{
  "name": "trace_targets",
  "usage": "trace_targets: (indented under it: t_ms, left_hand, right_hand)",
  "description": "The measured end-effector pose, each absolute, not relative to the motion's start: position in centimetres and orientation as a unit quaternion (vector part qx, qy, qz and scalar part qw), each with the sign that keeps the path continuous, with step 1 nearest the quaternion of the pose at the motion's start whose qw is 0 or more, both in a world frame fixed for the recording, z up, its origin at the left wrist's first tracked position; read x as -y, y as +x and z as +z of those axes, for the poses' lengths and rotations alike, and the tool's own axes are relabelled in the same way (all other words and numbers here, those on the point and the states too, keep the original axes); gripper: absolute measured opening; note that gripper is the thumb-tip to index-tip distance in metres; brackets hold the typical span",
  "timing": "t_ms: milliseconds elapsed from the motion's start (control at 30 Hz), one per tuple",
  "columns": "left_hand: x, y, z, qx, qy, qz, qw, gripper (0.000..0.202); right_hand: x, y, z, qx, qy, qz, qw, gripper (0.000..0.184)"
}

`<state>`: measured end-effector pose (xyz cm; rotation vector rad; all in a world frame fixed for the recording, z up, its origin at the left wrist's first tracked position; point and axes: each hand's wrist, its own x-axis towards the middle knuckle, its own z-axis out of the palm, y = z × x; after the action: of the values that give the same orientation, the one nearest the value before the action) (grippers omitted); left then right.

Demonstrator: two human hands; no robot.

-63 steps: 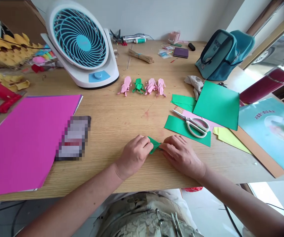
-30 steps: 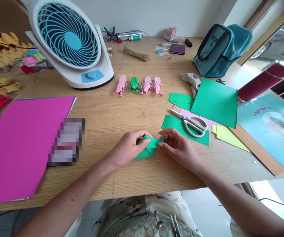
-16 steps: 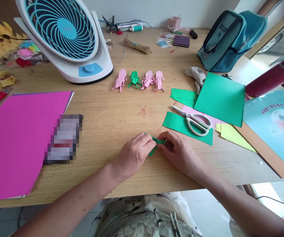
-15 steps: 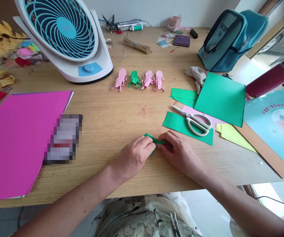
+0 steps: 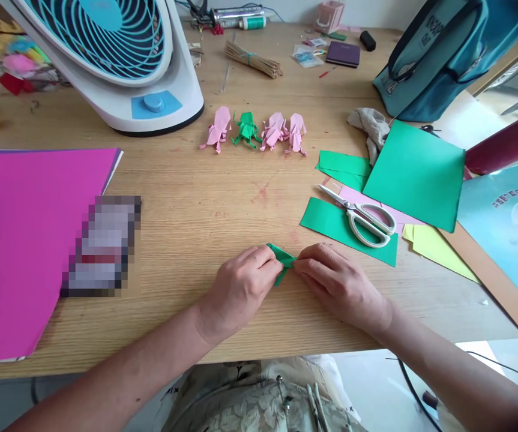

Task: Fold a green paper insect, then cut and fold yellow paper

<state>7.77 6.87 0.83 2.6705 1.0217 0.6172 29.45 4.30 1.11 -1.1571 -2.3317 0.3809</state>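
A small piece of folded green paper [image 5: 281, 255] is held between my two hands, low over the front of the wooden table. My left hand [image 5: 243, 285] is closed on its left part, and the fingers cover much of it. At its right tip, my right hand [image 5: 337, 282] pinches the paper between thumb and fingers. Beyond my hands stand several folded paper frogs in a row: a green frog [image 5: 246, 128] among pink ones, such as the pink frog [image 5: 219, 129] at the left end.
White-handled scissors [image 5: 369, 225] lie on a green paper strip [image 5: 326, 219] to the right, near a green sheet [image 5: 416, 174]. Magenta paper [image 5: 24, 240] and a blurred-out flat object [image 5: 105, 246] lie left. A fan [image 5: 164, 78] and a teal backpack [image 5: 430, 60] stand farther back.
The view has shifted slightly. My right hand has moved a little right, its fingers now pinching the tip of the green paper. My left hand keeps its hold.
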Motion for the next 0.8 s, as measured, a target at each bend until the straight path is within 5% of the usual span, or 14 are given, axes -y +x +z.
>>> trace_targets:
  t_ms: [800]
  left_hand:
    - [-7.0, 8.7, 0.6, -0.396, 0.886, 0.212, 0.118, 0.013]
  right_hand:
    - [-4.9, 29.7, 0.9, 0.809, -0.454, 0.260, 0.268, 0.014]
